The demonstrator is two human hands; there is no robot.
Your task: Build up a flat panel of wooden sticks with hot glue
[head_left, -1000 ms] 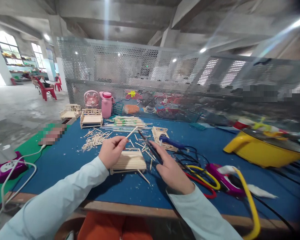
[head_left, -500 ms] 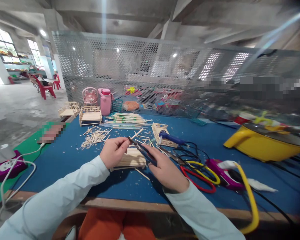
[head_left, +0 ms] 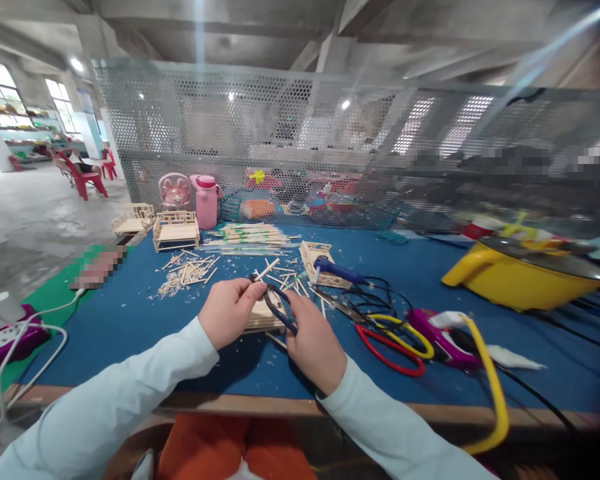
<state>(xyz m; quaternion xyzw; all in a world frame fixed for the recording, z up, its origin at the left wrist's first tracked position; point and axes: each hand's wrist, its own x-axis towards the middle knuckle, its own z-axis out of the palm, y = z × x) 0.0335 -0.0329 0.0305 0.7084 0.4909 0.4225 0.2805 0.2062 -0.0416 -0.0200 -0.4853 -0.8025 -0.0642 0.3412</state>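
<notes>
1. My left hand pinches a thin wooden stick between thumb and fingers, its tip slanting up and away from me.
2. My right hand grips blue-handled cutters, whose nose meets the stick just beside my left fingertips.
3. Under both hands a small slatted wooden piece rests on the blue table.
4. Red and yellow scissors lie just right of my right hand.
5. Loose sticks and chips are scattered farther out.
6. A pink bottle stands at the mesh fence; its contents are hidden.
7. A yellow pot sits lidded at right.
8. I can read no writing.
</notes>
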